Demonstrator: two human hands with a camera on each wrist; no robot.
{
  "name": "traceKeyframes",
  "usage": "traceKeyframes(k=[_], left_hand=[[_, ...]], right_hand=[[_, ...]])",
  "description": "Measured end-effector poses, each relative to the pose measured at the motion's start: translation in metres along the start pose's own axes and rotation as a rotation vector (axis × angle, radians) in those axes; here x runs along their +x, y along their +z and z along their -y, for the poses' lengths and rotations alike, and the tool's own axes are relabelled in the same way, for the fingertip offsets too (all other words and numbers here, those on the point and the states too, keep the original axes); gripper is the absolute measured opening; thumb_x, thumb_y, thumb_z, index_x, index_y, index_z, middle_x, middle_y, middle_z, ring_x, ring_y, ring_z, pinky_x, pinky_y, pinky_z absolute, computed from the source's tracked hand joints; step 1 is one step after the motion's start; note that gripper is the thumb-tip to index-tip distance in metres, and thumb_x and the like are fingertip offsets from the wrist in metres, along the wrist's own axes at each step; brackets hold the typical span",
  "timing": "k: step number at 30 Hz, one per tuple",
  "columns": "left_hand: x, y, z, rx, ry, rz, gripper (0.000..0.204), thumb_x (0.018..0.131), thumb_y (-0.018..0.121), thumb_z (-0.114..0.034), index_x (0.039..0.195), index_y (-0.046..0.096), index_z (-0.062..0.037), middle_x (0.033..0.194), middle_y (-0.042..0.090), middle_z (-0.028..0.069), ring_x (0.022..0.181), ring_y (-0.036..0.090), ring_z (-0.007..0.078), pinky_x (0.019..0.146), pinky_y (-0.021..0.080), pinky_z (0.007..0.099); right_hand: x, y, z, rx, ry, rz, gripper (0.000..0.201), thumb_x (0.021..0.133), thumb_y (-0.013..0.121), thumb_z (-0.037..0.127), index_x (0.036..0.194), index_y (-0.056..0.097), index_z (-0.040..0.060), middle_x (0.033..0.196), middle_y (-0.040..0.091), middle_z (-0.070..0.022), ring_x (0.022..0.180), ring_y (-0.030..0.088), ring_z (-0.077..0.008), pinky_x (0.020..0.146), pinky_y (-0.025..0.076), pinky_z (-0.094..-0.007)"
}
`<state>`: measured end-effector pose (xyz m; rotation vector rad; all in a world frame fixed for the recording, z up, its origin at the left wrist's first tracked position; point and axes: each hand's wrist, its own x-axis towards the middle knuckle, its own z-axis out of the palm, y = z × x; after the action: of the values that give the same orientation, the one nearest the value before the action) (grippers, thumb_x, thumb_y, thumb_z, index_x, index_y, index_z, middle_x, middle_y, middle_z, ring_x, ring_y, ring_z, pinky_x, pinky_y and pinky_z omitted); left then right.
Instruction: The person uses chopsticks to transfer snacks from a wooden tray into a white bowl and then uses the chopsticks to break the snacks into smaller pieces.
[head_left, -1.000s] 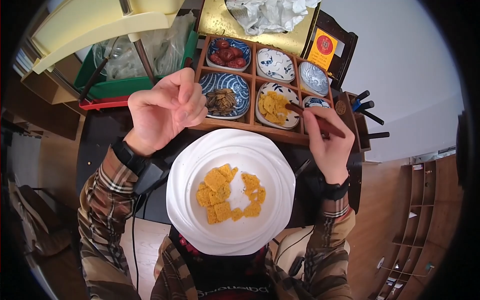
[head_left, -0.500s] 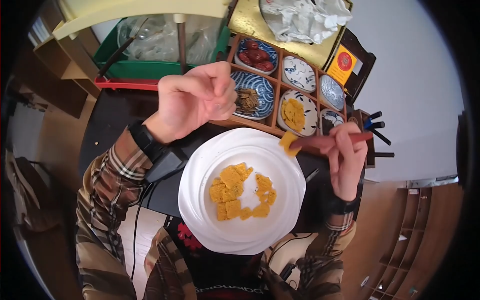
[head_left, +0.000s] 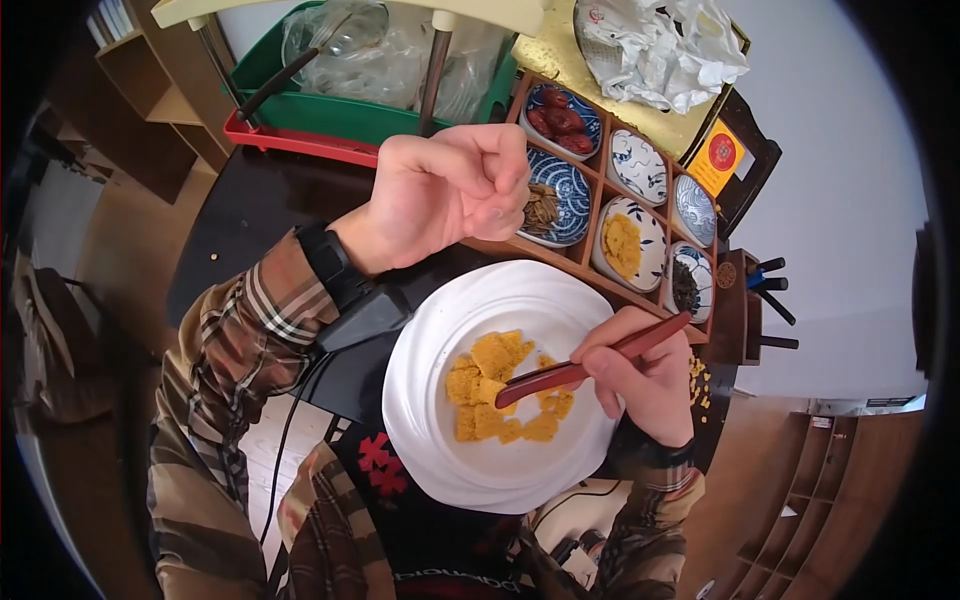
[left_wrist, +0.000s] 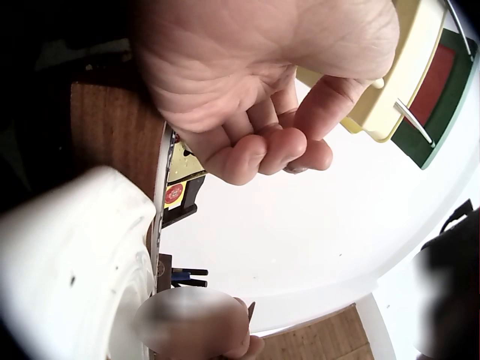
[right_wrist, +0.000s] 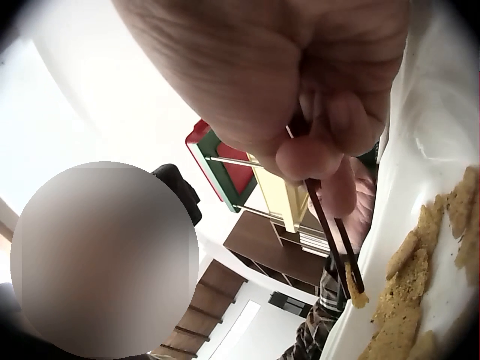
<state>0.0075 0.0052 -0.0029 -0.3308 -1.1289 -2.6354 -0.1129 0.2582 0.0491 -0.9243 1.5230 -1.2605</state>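
The nearer right hand (head_left: 645, 385) grips dark-red wooden tongs (head_left: 545, 379), their long axis slanting leftward toward the black table (head_left: 240, 215)'s near edge, tips pinching a yellow chip (right_wrist: 360, 301) over the white wavy-rimmed bowl (head_left: 415, 400), while the left hand (head_left: 445, 195), loosely curled, holds nothing beyond the bowl's back-left rim.

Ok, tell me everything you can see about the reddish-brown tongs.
The tongs are slim and reddish-brown, with two narrow arms that look like smooth wood. They slant through the grip of the right hand, tips pointing down over the white bowl. The tips pinch a yellow piece; whether they touch the food below is unclear.
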Motion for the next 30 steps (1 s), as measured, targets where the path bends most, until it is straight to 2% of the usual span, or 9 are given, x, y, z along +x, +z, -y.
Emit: traceKeyframes(k=[7, 12, 17, 23, 26, 28, 29, 30], left_hand=[[0.000, 0.000, 0.000, -0.019, 0.001, 0.011, 0.005, 0.078, 0.049, -0.010, 0.079, 0.047, -0.0062, 0.061, 0.046, 0.0043, 0.055, 0.035, 0.0136, 0.056, 0.030, 0.0289], [-0.001, 0.002, -0.001, -0.021, 0.010, 0.010, 0.004, 0.078, 0.049, -0.010, 0.079, 0.047, -0.0060, 0.061, 0.047, 0.0048, 0.055, 0.036, 0.0140, 0.055, 0.030, 0.0286], [-0.001, 0.000, 0.000, -0.023, -0.002, 0.007, 0.004, 0.078, 0.049, -0.010, 0.079, 0.047, -0.0061, 0.062, 0.047, 0.0051, 0.055, 0.035, 0.0140, 0.056, 0.030, 0.0290], [-0.001, 0.000, -0.001, -0.015, -0.009, 0.011, 0.005, 0.078, 0.049, -0.010, 0.079, 0.047, -0.0062, 0.062, 0.046, 0.0047, 0.055, 0.034, 0.0140, 0.056, 0.029, 0.0293], [-0.001, 0.001, -0.001, 0.000, 0.000, 0.002, 0.005, 0.078, 0.049, -0.011, 0.079, 0.047, -0.0067, 0.062, 0.046, 0.0043, 0.055, 0.034, 0.0138, 0.056, 0.029, 0.0293], [-0.001, 0.001, -0.001, 0.000, -0.001, 0.010, 0.005, 0.078, 0.049, -0.011, 0.079, 0.046, -0.0070, 0.062, 0.046, 0.0042, 0.055, 0.034, 0.0137, 0.056, 0.029, 0.0291], [-0.001, 0.000, -0.001, 0.001, 0.000, 0.014, 0.005, 0.078, 0.049, -0.011, 0.079, 0.046, -0.0073, 0.062, 0.046, 0.0041, 0.055, 0.034, 0.0135, 0.056, 0.029, 0.0290], [-0.001, 0.001, -0.001, -0.001, -0.002, 0.019, 0.005, 0.078, 0.049, -0.011, 0.079, 0.046, -0.0073, 0.062, 0.046, 0.0041, 0.055, 0.034, 0.0135, 0.056, 0.029, 0.0290]], right_hand=[[-0.001, 0.003, -0.004, -0.006, 0.046, 0.086, 0.009, 0.093, 0.069, 0.001, 0.100, 0.068, -0.0031, 0.084, 0.071, -0.0081, 0.054, 0.053, -0.0036, 0.048, 0.038, -0.0182], [-0.001, 0.007, 0.001, -0.039, 0.089, 0.075, 0.014, 0.090, 0.074, 0.002, 0.102, 0.070, -0.0027, 0.084, 0.071, -0.0071, 0.055, 0.054, -0.0031, 0.048, 0.037, -0.0176], [-0.001, 0.005, -0.001, -0.075, 0.054, 0.044, 0.017, 0.088, 0.076, 0.002, 0.103, 0.070, -0.0026, 0.085, 0.072, -0.0063, 0.054, 0.054, -0.0024, 0.047, 0.037, -0.0170], [0.002, 0.006, -0.001, -0.062, -0.027, -0.124, 0.012, 0.088, 0.074, 0.000, 0.099, 0.070, -0.0023, 0.079, 0.072, -0.0082, 0.051, 0.052, -0.0023, 0.044, 0.035, -0.0176], [0.003, 0.000, -0.010, -0.051, -0.115, -0.241, 0.006, 0.092, 0.070, 0.003, 0.095, 0.068, -0.0018, 0.076, 0.071, -0.0097, 0.047, 0.048, -0.0024, 0.042, 0.032, -0.0179], [0.007, -0.012, -0.017, -0.011, -0.291, -0.399, 0.009, 0.096, 0.065, 0.007, 0.096, 0.064, -0.0013, 0.075, 0.070, -0.0111, 0.045, 0.042, -0.0022, 0.041, 0.029, -0.0186], [0.010, -0.019, -0.019, -0.022, -0.351, -0.439, 0.017, 0.101, 0.059, 0.016, 0.097, 0.062, -0.0005, 0.074, 0.069, -0.0109, 0.042, 0.038, -0.0026, 0.040, 0.025, -0.0198], [0.013, -0.025, -0.019, -0.023, -0.352, -0.445, 0.017, 0.101, 0.059, 0.016, 0.097, 0.062, -0.0005, 0.074, 0.069, -0.0109, 0.042, 0.038, -0.0026, 0.040, 0.025, -0.0198]])
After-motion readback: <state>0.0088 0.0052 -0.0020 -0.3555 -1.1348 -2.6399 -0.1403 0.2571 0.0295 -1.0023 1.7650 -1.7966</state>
